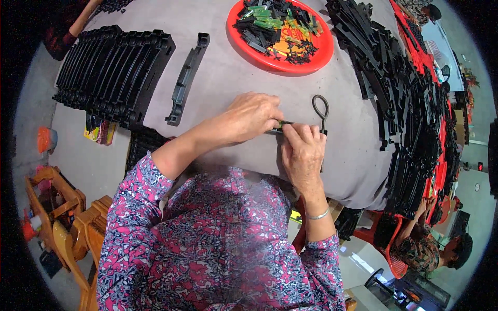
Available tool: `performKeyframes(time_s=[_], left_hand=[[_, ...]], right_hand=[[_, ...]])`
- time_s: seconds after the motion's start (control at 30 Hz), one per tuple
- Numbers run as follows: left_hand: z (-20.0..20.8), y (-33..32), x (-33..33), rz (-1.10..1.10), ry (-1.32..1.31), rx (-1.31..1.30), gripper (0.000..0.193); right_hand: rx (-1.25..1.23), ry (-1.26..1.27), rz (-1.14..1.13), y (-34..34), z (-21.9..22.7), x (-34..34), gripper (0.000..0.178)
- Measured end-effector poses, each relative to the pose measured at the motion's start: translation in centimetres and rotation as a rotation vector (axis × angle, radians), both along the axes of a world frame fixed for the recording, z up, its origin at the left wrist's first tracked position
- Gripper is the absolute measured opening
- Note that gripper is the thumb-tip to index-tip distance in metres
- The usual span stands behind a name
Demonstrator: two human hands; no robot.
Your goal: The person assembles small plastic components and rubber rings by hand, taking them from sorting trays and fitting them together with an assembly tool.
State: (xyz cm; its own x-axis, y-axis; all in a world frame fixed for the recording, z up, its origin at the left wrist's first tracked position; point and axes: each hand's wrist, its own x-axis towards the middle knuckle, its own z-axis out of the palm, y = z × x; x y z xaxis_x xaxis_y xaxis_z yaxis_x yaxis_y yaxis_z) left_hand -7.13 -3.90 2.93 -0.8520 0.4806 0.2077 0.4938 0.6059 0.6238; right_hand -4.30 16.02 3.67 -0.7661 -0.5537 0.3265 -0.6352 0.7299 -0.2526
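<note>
Pinching a thin black plastic strip (273, 131) in the grip of the left hand (251, 116) and the right hand (305, 155), over the grey cloth-covered desk (218, 57). Close to a dark, bent metal loop (326, 115). Nearer the tummy than a round red plastic tray (240, 45).

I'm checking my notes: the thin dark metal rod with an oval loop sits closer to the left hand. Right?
Wrong side: the head view shows the thin dark metal rod with an oval loop closer to the right hand.
</note>
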Motion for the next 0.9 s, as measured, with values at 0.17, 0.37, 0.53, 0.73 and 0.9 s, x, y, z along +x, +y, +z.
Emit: performKeyframes(time_s=[0.17, 0.37, 0.53, 0.73, 0.9], left_hand=[[-0.1, -0.5, 0.2, -0.012, -0.008, 0.057, 0.025], [0.9, -2.0, 2.0, -0.011, -0.015, 0.077, 0.038], [-0.1, -1.7, 2.2, 0.045, 0.025, 0.084, 0.038], [-0.6, -1.3, 2.3, 0.061, 0.067, 0.144, 0.036], [-1.0, -0.9, 2.5, 0.101, 0.115, 0.170, 0.037]], right_hand=[[-0.088, -0.033, -0.040, -0.2, -0.1, 0.5, 0.032], [-0.044, -0.027, -0.003, 0.4, 1.4, -0.2, 0.031], [-0.009, 0.003, 0.100, -1.2, 1.1, -0.4, 0.028], [0.043, -0.080, 0.072, -1.7, 1.5, 0.0, 0.027], [-0.054, -0.183, 0.090, -1.3, 1.3, -0.3, 0.027]])
